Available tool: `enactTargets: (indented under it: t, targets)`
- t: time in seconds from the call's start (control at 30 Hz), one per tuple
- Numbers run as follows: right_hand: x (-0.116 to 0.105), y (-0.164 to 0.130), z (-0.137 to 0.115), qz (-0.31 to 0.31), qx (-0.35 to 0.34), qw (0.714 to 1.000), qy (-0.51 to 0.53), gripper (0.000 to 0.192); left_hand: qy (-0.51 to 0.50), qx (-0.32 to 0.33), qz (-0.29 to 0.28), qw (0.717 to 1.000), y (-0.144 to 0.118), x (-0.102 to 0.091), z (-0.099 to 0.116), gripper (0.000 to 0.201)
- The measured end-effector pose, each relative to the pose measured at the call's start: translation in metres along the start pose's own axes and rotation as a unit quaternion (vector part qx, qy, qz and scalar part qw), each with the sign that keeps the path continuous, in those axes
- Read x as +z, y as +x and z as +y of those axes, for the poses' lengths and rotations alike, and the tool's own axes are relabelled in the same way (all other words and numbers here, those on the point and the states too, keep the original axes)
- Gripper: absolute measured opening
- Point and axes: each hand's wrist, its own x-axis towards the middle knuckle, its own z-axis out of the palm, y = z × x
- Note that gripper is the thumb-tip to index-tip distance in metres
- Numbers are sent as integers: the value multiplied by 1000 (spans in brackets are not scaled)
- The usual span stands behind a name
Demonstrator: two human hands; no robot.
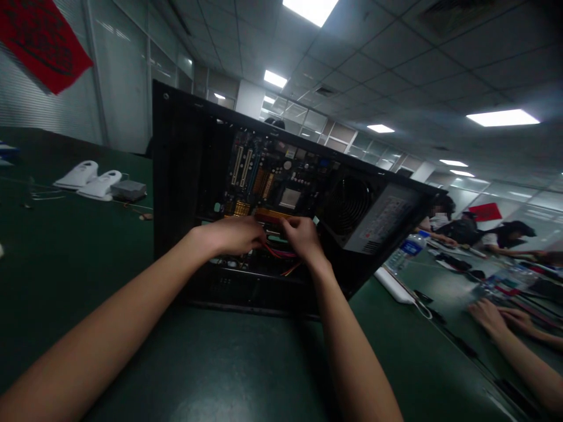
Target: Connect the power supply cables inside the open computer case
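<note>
A black computer case [253, 290] stands in front of me with its side off, showing the motherboard [271, 170] inside. My left hand [235, 234] reaches in at the board's lower part, its fingers curled together; what they grip is hidden. Close beside it, my right hand [304, 237] has thumb and fingers pinched at the end of the orange memory slots [273, 216]. I cannot make out what lies in that pinch. Coloured wires [281, 252] run just below and between both hands. A bare square processor or socket [290, 198] sits above the right hand.
The power supply [373, 220] fills the case's right side. On the green table [246, 351], white shoe-shaped objects [101, 184] and a grey box [128, 190] lie left. A water bottle [409, 246] and white power strip [393, 287] stand right, near another person's hands [488, 316].
</note>
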Motion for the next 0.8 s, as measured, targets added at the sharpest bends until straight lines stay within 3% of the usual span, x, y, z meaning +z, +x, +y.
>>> enactTargets:
  t: [0.07, 0.17, 0.27, 0.33, 0.47, 0.63, 0.8]
  targets:
    - [-2, 3, 2, -8, 49, 995, 83, 40, -35, 35, -2, 999, 2, 2, -2, 30]
    - [-9, 6, 4, -53, 119, 967, 220, 47, -95, 85, -1, 992, 3, -2, 0, 28]
    - [-20, 5, -1, -87, 106, 945, 298, 54, -164, 96, 30, 981, 0, -14, 9, 27]
    - [-27, 2, -9, -95, 80, 955, 271, 53, -203, 75, 59, 974, -4, -25, 15, 27]
    - [-35, -13, -31, -115, -5, 987, 109, 45, -235, 22, 102, 966, -16, -47, 23, 31]
    - [-44, -36, -63, -121, -102, 987, -16, 33, -223, 13, 138, 965, -27, -64, 34, 28]
    - [-59, -49, -86, -168, -120, 976, 62, 48, -232, 6, 156, 960, -29, -66, 45, 29]
